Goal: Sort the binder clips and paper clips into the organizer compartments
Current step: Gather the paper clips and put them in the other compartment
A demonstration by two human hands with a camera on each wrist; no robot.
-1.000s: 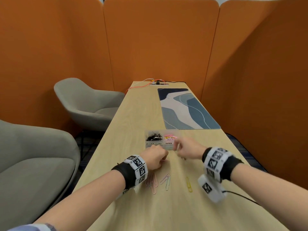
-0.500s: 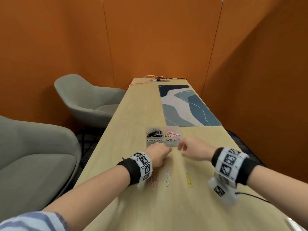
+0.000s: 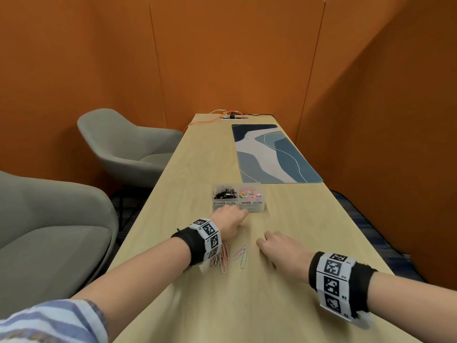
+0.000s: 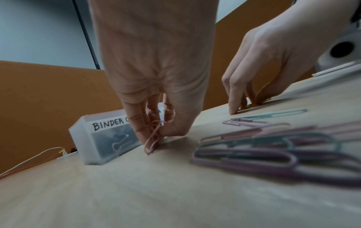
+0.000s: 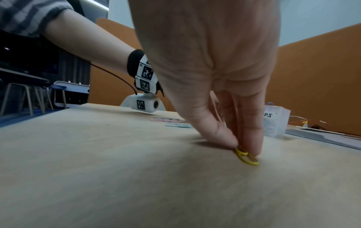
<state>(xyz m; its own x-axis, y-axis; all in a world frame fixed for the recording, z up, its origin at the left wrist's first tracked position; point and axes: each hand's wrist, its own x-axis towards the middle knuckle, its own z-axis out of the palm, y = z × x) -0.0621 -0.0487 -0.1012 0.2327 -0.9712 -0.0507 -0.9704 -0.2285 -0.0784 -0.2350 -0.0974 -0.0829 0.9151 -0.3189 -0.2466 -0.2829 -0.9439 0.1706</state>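
A clear two-part organizer (image 3: 239, 208) stands mid-table, labelled BINDER CLIPS and PAPER CLIPS. Black binder clips (image 3: 223, 191) fill its left part and coloured paper clips (image 3: 249, 194) its right. Just in front of it my left hand (image 3: 231, 221) pinches a pink paper clip (image 4: 154, 138) whose tip touches the table. My right hand (image 3: 279, 251) is lower and to the right, thumb and fingertips pinching a yellow paper clip (image 5: 246, 155) that lies on the wood. Loose pink and pale green paper clips (image 3: 243, 254) lie between my wrists, with more loose clips (image 3: 221, 258) under my left wrist.
A blue patterned desk mat (image 3: 272, 154) lies beyond the organizer on the right. Cables and a power socket (image 3: 231, 116) sit at the table's far end. Two grey armchairs (image 3: 123, 144) stand left of the table; orange partition walls enclose it.
My right hand has drawn back from the organizer toward me and come down on the yellow paper clip. My left hand has stayed in front of the organizer with the pink clip.
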